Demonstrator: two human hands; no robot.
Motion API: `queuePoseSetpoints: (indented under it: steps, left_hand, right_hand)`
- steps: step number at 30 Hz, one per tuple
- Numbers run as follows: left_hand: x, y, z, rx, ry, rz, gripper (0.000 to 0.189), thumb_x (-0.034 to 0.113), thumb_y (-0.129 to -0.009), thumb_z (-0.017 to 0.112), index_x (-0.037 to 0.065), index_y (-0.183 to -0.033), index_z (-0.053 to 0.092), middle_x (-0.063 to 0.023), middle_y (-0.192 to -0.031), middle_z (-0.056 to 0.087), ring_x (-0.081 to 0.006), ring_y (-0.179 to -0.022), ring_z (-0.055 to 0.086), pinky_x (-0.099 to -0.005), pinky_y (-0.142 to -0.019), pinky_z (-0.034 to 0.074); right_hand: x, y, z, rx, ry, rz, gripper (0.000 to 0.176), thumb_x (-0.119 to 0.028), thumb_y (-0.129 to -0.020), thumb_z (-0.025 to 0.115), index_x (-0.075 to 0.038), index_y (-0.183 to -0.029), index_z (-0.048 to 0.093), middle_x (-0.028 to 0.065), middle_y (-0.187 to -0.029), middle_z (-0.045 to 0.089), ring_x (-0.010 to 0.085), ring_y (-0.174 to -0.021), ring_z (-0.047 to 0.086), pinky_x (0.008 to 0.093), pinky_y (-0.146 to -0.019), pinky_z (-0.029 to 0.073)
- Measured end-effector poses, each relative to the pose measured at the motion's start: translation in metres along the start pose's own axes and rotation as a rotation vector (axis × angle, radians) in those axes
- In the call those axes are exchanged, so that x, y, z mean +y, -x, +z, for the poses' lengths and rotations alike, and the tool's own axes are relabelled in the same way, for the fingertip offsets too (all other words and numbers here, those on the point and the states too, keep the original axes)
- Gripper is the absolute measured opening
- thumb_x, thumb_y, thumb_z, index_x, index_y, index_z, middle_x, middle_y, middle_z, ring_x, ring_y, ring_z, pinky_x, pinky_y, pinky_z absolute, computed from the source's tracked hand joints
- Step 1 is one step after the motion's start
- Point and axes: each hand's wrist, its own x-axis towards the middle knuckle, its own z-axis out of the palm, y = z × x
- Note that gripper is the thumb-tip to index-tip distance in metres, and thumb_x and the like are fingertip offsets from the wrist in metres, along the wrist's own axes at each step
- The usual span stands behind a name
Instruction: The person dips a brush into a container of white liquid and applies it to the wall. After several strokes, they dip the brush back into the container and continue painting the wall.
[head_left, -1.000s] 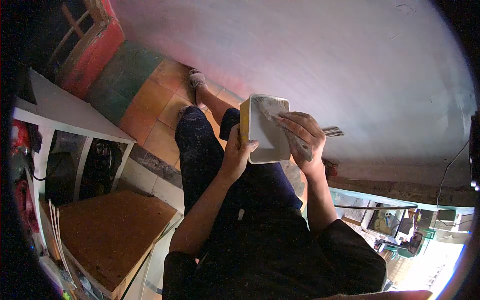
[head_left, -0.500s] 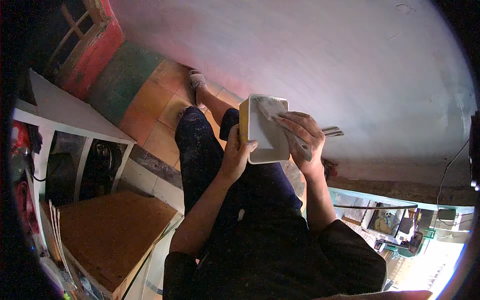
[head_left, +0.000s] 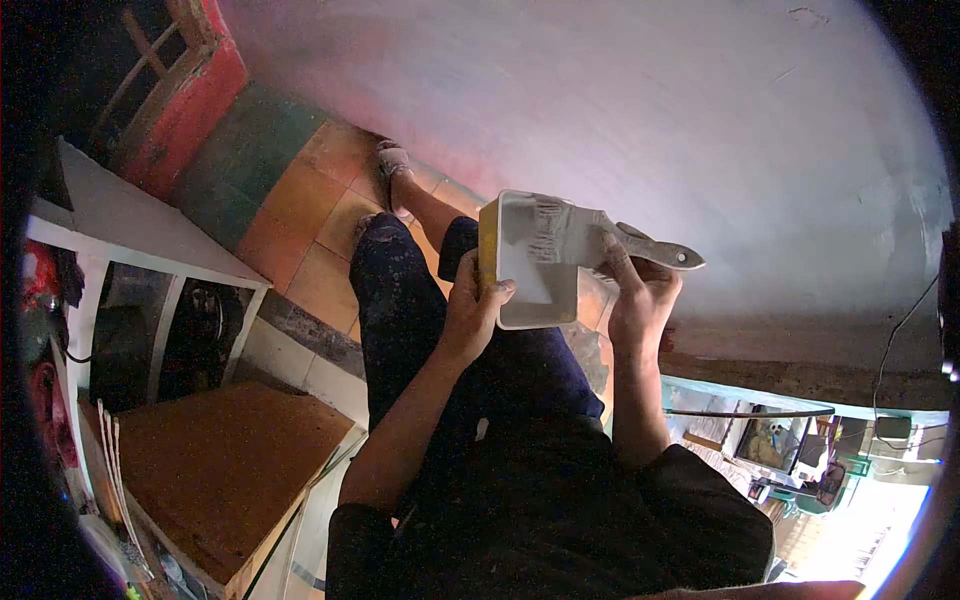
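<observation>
My left hand (head_left: 472,318) grips a rectangular plastic tub (head_left: 530,292) by its near left side, thumb over the rim. The tub is white inside and yellow on its outer wall, and its open side faces me. In my right hand (head_left: 643,305) is a wide paintbrush (head_left: 578,236), coated whitish, its broad face turned toward me. Its bristles overlap the upper part of the tub's opening, and the grey handle with a hole at the end points right, past my fingers.
A pale plastered wall (head_left: 640,110) rises close in front. Below it lie orange and green floor tiles (head_left: 285,215), where a person's foot in a sandal (head_left: 393,157) stands. To the left are a white shelf unit (head_left: 160,262) and a brown board (head_left: 225,470). A cable (head_left: 885,350) hangs at the right.
The paintbrush has turned from slanting down inside the tub to lying nearly level across its top. My right hand has shifted right and rotated; the left hand and tub stay put.
</observation>
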Motion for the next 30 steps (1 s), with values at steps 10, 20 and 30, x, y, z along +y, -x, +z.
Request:
queuePoseSetpoints:
  steps: [10, 20, 30]
  left_hand:
    - [0.003, 0.002, 0.004, -0.025, 0.005, -0.013, 0.049, 0.017, -0.087, 0.056, -0.002, -0.129, 0.038, -0.0120, -0.111, 0.052, -0.0185, -0.103, 0.053, -0.0320, -0.092, 0.044]
    - [0.007, 0.003, 0.004, -0.055, -0.028, -0.007, 0.049, 0.014, -0.088, 0.057, -0.001, -0.130, 0.037, -0.0116, -0.111, 0.053, -0.0186, -0.103, 0.054, -0.0323, -0.092, 0.045]
    - [-0.004, 0.000, 0.002, -0.044, -0.026, -0.018, 0.051, 0.014, -0.087, 0.057, -0.002, -0.130, 0.037, -0.0126, -0.114, 0.054, -0.0194, -0.105, 0.054, -0.0331, -0.094, 0.044]
  right_hand:
    - [-0.005, 0.011, 0.012, -0.100, -0.063, 0.165, 0.021, -0.004, -0.081, 0.074, 0.008, -0.097, 0.068, 0.0126, -0.092, 0.071, 0.0171, -0.079, 0.066, 0.0300, -0.072, 0.054]
    - [-0.008, 0.007, 0.013, -0.127, -0.146, 0.283, 0.021, -0.004, -0.081, 0.074, 0.007, -0.098, 0.069, 0.0142, -0.095, 0.070, 0.0191, -0.081, 0.067, 0.0314, -0.073, 0.055]
    - [-0.001, 0.000, 0.004, -0.125, -0.172, 0.293, 0.025, -0.007, -0.082, 0.073, 0.009, -0.100, 0.067, 0.0142, -0.093, 0.069, 0.0196, -0.080, 0.067, 0.0302, -0.071, 0.055]
